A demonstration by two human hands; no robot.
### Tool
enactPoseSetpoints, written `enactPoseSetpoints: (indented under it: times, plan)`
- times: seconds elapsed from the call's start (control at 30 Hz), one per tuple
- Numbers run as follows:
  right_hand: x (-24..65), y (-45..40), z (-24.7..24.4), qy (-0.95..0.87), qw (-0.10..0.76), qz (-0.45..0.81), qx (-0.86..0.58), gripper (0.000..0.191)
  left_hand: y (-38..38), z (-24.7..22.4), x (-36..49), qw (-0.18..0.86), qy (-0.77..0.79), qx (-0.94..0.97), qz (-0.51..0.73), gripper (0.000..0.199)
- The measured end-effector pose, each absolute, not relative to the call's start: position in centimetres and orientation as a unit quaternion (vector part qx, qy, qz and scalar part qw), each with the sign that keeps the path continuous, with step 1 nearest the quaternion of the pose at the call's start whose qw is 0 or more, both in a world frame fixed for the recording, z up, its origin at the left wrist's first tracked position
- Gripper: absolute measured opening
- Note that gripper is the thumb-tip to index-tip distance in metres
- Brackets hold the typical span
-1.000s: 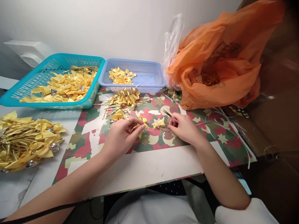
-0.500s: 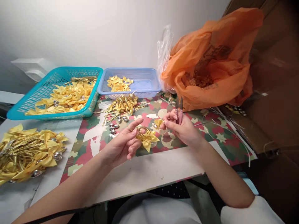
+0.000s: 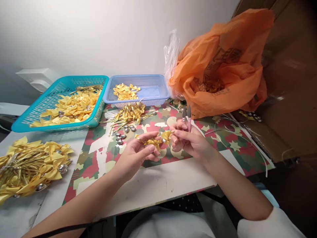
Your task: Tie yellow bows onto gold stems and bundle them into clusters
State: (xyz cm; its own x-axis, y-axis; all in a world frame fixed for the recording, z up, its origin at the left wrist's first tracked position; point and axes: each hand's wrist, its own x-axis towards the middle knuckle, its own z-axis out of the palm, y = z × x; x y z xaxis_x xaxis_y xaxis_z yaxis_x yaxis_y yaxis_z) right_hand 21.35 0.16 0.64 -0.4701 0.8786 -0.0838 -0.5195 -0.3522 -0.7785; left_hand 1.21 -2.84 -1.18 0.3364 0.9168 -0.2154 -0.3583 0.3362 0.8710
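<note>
My right hand [image 3: 192,138] is closed around pink-handled thread snips [image 3: 187,119], their dark blades pointing up. Its thumb and fingertips also pinch a small yellow ribbon bow [image 3: 165,136] with a silver bead on it. Fingers stretched and thumb apart, my left hand [image 3: 138,153] hovers to the left of that bow and holds nothing that I can see. Partly hidden behind its fingers, more yellow ribbon bows [image 3: 154,142] lie on the patterned table covering [image 3: 106,158]. Several silver beads [image 3: 120,138] sit beyond my left hand, near a pile of bows with gold ties [image 3: 130,112].
A teal basket [image 3: 29,117] of yellow bows stands at the back left, beside a blue basket [image 3: 153,91] with fewer bows. A bundle of bows [image 3: 34,168] lies at the left. An orange plastic bag [image 3: 237,43] stands at the back right, with white cords [image 3: 223,132] in front.
My left hand has turned and its fingers now reach toward the bow in my right hand. The gold loop seen by the left fingers no longer shows. The right hand has barely moved.
</note>
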Motion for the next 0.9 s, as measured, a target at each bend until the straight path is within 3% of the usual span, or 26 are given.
enactPoseSetpoints:
  times: [0.13,0.37,0.57,0.77,0.9]
  plan:
    - [20.9,-0.2,0.5,-0.324,0.416,0.821,-0.220,0.040,-3.2,-1.8,2.0,0.640,0.417,0.447,0.465,0.037]
    - [20.3,-0.4,-0.2,-0.301,0.395,0.837,-0.231,0.040,-3.2,-1.9,2.2,0.650,0.406,0.473,0.434,0.028]
    - [20.1,-0.4,-0.3,-0.395,0.425,0.755,-0.305,0.041,-3.3,-1.9,2.0,0.655,0.383,0.478,0.441,0.033]
    - [19.6,-0.6,-0.8,-0.527,0.468,0.602,-0.375,0.039,-3.5,-2.1,1.9,0.653,0.361,0.465,0.475,0.026]
    - [19.5,-1.0,-0.8,-0.538,0.486,0.576,-0.377,0.038,-3.6,-2.2,1.8,0.649,0.358,0.467,0.482,0.026]
